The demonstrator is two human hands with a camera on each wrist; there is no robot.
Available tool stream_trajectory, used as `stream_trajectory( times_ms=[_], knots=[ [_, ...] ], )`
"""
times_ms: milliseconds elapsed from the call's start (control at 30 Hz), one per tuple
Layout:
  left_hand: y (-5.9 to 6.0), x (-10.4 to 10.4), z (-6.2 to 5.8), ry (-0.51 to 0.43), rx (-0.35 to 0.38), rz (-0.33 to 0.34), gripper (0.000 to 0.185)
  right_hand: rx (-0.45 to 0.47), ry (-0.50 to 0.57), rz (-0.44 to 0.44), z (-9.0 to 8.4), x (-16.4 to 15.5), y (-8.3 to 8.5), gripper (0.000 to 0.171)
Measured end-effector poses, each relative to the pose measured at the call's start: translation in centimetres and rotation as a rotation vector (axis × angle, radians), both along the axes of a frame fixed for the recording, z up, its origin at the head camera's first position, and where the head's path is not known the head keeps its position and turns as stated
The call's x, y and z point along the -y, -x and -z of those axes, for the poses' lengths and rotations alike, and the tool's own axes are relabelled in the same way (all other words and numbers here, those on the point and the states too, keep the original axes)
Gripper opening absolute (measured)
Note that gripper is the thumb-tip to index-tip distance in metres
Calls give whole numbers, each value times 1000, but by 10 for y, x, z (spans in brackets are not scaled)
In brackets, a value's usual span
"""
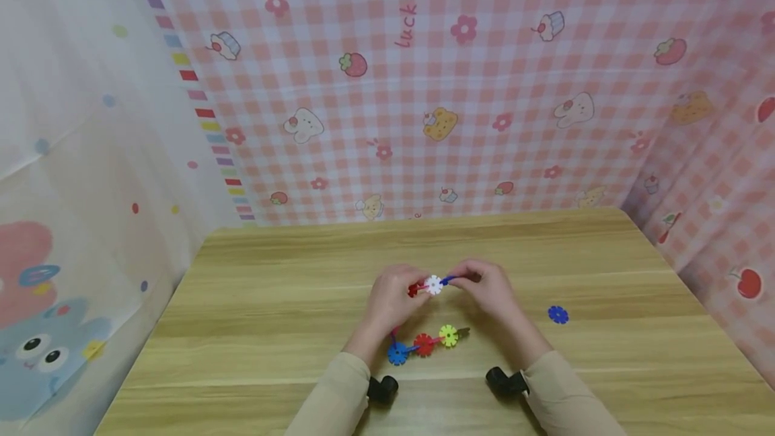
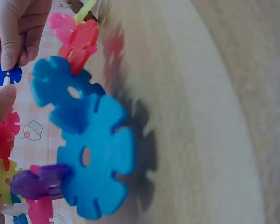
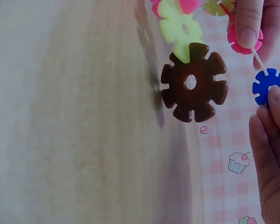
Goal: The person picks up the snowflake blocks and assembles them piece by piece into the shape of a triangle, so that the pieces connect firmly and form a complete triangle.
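Over the wooden table (image 1: 272,301) both hands hold a chain of flower-shaped plastic discs. My left hand (image 1: 407,288) pinches the chain by a red disc (image 1: 414,289). My right hand (image 1: 461,281) pinches a small blue disc (image 1: 448,280) against the white disc (image 1: 433,284) between the hands. The rest of the chain hangs below: a blue disc (image 1: 397,353), a red one (image 1: 424,344), a yellow-green one (image 1: 448,335) and a brown end disc (image 1: 463,332). The brown disc (image 3: 193,86) and the small blue disc (image 3: 269,86) show close up in the right wrist view. Large blue discs (image 2: 91,158) fill the left wrist view.
One loose blue disc (image 1: 558,315) lies on the table to the right of my hands. Pink checked cloth (image 1: 460,120) walls the back and right side, and a pale curtain (image 1: 72,187) hangs at the left. Black wrist cameras (image 1: 383,389) sit on my forearms.
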State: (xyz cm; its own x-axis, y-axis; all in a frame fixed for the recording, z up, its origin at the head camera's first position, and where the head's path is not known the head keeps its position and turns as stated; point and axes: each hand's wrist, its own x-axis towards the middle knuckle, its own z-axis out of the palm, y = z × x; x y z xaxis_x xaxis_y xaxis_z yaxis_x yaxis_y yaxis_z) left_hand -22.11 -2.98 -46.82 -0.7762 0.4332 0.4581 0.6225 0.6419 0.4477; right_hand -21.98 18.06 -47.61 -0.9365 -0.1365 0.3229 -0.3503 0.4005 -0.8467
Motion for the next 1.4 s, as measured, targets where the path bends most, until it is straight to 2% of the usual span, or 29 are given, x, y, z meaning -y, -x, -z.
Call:
stream_trajectory(
  times_ms=[333, 500, 767, 967, 1100, 1267, 1400],
  knots=[
    [-2, -3, 5, -29, -38, 2, 26, -88, -44, 20, 3, 5, -2, 13],
    [-1, -5, 5, -2, -60, -22, 26, -99, -36, 16, 3, 5, -1, 12],
    [1, -5, -7, 40, 92, -63, 34, -5, -11, 28, 2, 2, -1, 10],
    [5, -7, -15, -3, 111, -33, 31, -2, 0, 40, 1, 3, -2, 8],
    [8, -8, -19, -24, 170, -7, 27, -4, 14, 25, 1, 4, -2, 8],
    [10, -8, -19, -56, 240, 28, 21, -7, 37, 11, 2, 5, -3, 8],
    [10, -8, -18, -86, 296, 33, 19, -3, 49, 7, 2, 5, -3, 8]
  ],
)
